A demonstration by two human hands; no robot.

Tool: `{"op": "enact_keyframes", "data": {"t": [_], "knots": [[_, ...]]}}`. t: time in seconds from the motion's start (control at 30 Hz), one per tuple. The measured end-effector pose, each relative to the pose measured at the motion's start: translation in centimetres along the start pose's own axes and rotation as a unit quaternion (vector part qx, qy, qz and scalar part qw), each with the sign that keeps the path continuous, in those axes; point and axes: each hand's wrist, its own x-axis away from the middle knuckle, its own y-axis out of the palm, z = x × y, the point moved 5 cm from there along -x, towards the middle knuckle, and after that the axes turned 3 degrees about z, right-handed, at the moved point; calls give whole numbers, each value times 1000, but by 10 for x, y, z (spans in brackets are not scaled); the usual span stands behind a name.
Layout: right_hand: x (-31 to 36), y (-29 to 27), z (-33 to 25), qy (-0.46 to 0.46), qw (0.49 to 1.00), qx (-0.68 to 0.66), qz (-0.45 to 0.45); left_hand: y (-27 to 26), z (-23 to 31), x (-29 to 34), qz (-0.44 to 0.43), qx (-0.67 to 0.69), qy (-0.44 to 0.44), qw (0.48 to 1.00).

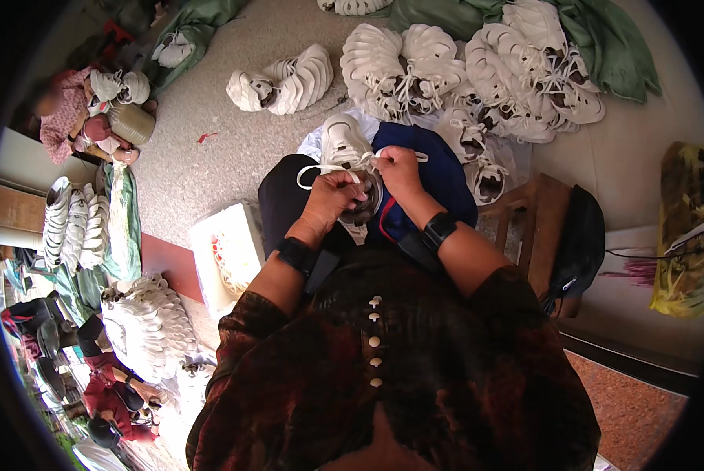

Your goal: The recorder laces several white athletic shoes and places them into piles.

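Note:
A white sneaker (343, 140) rests across my lap, its toe pointing away from me and its dark inside facing me. My left hand (334, 200) is closed on a white shoelace (309, 169) that bends out in a loop to the left. Over the sneaker's right side, my right hand (400, 169) pinches the lace too, and a short end sticks out past its knuckles. Both hands are close together above the tongue, partly hiding the shoe's opening. Dark bands circle both my wrists.
Rows of white sneakers (289, 82) lie on the floor ahead, with bigger piles (517, 74) at the far right. A white container (228, 251) with laces stands at my left. A wooden stool (536, 224) with a black bag (578, 243) is at my right. Other people (67, 118) sit at left.

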Motion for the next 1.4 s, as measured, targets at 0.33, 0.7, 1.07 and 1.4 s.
{"op": "enact_keyframes", "data": {"t": [0.33,0.7,1.07,1.4], "knots": [[17,7,-24,-160,962,222,-5,3,4,4,2,18,16,1000],[30,5,-42,-202,921,319,-98,7,5,-11,40,-151,16,988],[29,2,-34,-184,926,320,-81,4,24,-6,10,-417,104,903],[26,12,-94,-267,929,248,-69,-105,18,49,142,278,132,941]]}}
